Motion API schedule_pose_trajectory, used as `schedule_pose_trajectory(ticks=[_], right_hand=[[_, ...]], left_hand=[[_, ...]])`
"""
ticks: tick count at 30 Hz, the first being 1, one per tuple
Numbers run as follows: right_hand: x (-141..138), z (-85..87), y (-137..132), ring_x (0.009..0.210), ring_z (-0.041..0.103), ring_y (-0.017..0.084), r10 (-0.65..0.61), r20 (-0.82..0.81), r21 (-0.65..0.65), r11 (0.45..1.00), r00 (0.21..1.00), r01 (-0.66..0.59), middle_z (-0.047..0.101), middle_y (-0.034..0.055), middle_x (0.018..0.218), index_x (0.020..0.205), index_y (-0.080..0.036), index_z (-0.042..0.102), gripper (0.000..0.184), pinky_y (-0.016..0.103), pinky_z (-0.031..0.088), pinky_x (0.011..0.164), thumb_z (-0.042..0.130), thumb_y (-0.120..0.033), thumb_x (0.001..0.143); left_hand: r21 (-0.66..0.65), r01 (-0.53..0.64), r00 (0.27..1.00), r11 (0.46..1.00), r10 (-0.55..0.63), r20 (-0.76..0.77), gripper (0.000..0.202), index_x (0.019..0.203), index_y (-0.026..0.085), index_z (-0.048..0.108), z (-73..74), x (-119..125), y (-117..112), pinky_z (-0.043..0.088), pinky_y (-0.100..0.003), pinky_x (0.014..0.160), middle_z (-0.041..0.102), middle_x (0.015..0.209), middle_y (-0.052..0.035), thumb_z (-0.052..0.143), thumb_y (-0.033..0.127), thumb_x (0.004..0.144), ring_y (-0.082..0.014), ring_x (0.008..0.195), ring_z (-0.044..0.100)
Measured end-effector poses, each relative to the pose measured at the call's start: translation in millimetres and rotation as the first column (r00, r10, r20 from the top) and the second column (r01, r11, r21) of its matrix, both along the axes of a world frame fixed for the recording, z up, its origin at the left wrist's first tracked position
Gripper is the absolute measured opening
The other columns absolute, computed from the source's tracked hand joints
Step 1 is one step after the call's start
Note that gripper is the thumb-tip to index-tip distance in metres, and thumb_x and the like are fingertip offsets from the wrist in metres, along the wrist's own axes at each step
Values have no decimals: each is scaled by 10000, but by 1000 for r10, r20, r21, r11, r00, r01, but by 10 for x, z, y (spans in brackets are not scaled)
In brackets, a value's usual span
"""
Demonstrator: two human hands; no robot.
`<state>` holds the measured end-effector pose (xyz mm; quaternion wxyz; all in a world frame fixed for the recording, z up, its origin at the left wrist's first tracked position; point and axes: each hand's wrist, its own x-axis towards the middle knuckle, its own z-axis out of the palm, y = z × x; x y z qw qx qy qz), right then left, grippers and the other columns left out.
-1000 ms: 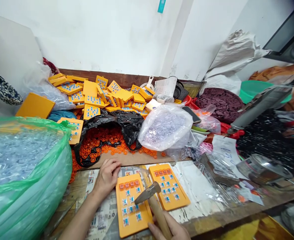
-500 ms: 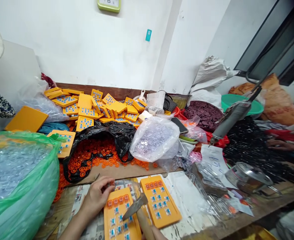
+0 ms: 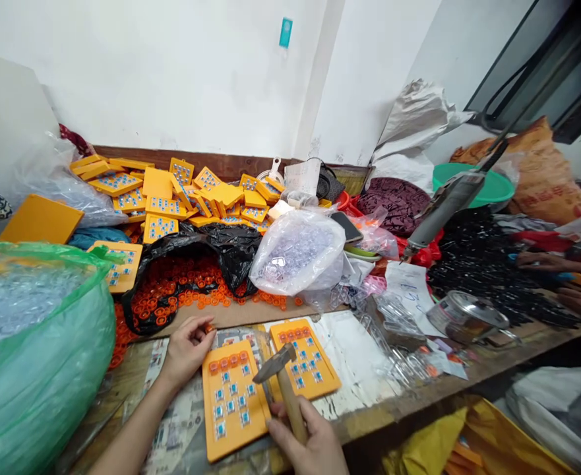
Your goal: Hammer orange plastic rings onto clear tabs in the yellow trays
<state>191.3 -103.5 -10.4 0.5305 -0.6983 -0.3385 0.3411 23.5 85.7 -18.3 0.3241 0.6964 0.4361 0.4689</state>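
Observation:
My right hand grips the wooden handle of a hammer. The hammer's metal head hangs over the gap between two yellow-orange plastic boards. Each board, the left one and the right one, carries several clear pieces with blue centres and a row of round orange pieces along its far end. Just beyond the left board's far left corner is my left hand, its fingers curled together. A small bit of orange shows at its fingertips, apparently a small orange piece, partly hidden.
Behind the boards, orange rings spill from a black plastic bag. A green bag of clear parts stands left, a white bag mid-table. Boards are heaped along the wall. A hanging power screwdriver and a metal mug are at right, near another person's hands.
The view has tilted downward, so more of the left board and my right hand show. The hammer has moved off the left board toward the right one. My left hand remains by the left board.

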Motion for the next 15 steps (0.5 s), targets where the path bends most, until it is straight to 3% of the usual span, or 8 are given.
schedule_pose_trajectory(ticks=[2,6,12,15], right_hand=[[-7,26,-34,532,561,144,11,-14,-26,1000,1000,-11,676,14,694,717,-191,659,432,221,441,484,705,-610,622],[-1,86,-78,314,356,47,56,-45,-87,994,997,-60,669,8,690,757,-188,628,391,200,265,300,688,-567,685],[17,205,-87,285,335,48,121,-80,-80,989,989,-127,562,-37,500,778,-176,640,393,178,252,294,710,-548,671],[19,237,-128,301,340,49,120,-115,-50,991,986,-126,591,-23,556,839,-169,649,459,188,281,302,686,-598,681]], left_hand=[[-18,-10,1000,1000,10,-17,270,901,137,711,21,6,-18,488,-228,497,634,749,-36,625,296,700,-113,539,549],[-49,-44,998,998,41,-54,215,863,144,714,42,20,-50,491,-227,521,657,787,-45,623,221,684,-108,553,552],[-78,-75,996,994,70,-61,207,872,108,709,106,34,-68,494,-228,519,671,778,-64,619,161,693,-105,540,556],[-97,-58,997,994,54,-46,265,961,112,690,196,16,-230,526,-251,563,685,781,-60,626,192,716,-128,588,597]])
